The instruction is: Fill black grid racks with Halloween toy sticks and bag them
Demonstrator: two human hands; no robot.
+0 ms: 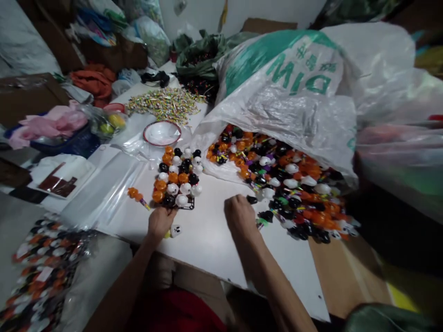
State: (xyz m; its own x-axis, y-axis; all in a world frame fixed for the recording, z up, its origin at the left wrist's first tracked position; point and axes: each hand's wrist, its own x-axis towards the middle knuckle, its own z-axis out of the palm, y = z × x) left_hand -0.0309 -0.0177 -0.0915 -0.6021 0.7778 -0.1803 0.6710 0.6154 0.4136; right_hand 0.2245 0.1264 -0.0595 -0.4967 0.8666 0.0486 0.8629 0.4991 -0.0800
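My left hand (159, 224) is closed at the near edge of a black rack (188, 205), its fingers pinched against the corner. Rows of small orange pumpkin heads, black heads and white skull heads (186, 188) fill the rack. Beside my left wrist lies a white ghost-faced piece (176, 230) with a yellow end. An orange pumpkin stick (137, 197) lies left of the rack. My right hand (240, 213) is curled shut above the white table, left of the loose pile. A black piece (252, 199) shows at its right side; whether the fingers hold it is hidden.
A big white-and-green plastic bag (287, 78) spills a heap of similar pieces (294, 184) on the right. Behind the rack are a red-rimmed bowl (162, 133) and a pile of tiny colourful pieces (166, 105). Clear plastic sleeves (100, 189) lie left; packed bundles (41, 267) sit lower left.
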